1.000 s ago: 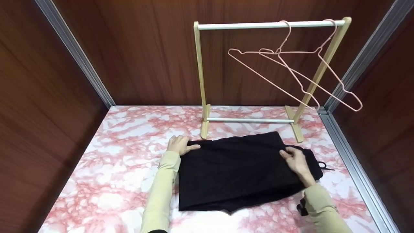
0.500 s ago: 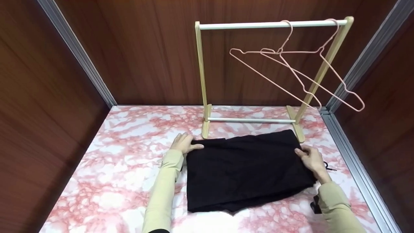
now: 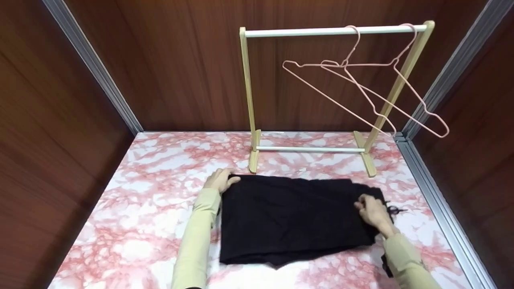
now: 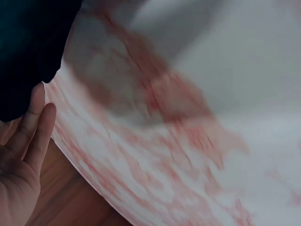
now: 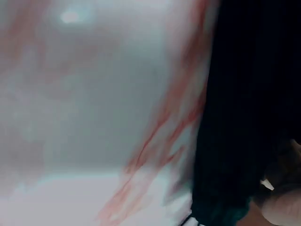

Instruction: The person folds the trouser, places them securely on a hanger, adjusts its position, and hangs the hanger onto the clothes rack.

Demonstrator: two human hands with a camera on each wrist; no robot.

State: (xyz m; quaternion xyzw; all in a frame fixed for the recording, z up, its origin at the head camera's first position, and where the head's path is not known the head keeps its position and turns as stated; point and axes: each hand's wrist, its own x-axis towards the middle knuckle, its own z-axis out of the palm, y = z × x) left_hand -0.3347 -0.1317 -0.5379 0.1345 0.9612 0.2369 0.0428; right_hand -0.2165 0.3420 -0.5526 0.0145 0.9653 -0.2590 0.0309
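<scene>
Black shorts [image 3: 289, 218] with a drawstring [image 3: 395, 210] lie folded and fairly flat on the table, their drawstring end to the right. My left hand [image 3: 218, 180] holds their upper left corner, thumb on top. In the left wrist view, the fingers of that hand [image 4: 28, 150] meet the dark cloth's edge, which hides some fingertips. With curled fingers, my right hand [image 3: 373, 210] pinches the cloth near the right end. Only part of the right hand [image 5: 284, 205] shows in the dim right wrist view, behind the hanging shorts [image 5: 230, 117].
Behind the shorts stands a wooden rack [image 3: 249, 88] with a white top bar [image 3: 297, 32]. Two pink hangers, one left [image 3: 309, 85] and one right [image 3: 421, 100], hang from it. The marbled table [image 3: 132, 212] is enclosed by brown wood-look walls [image 3: 180, 72].
My right hand moved right with the cloth's upper layer, then came back left and slightly toward me. The upper right corner sits lower now. My left hand stayed at its corner.
</scene>
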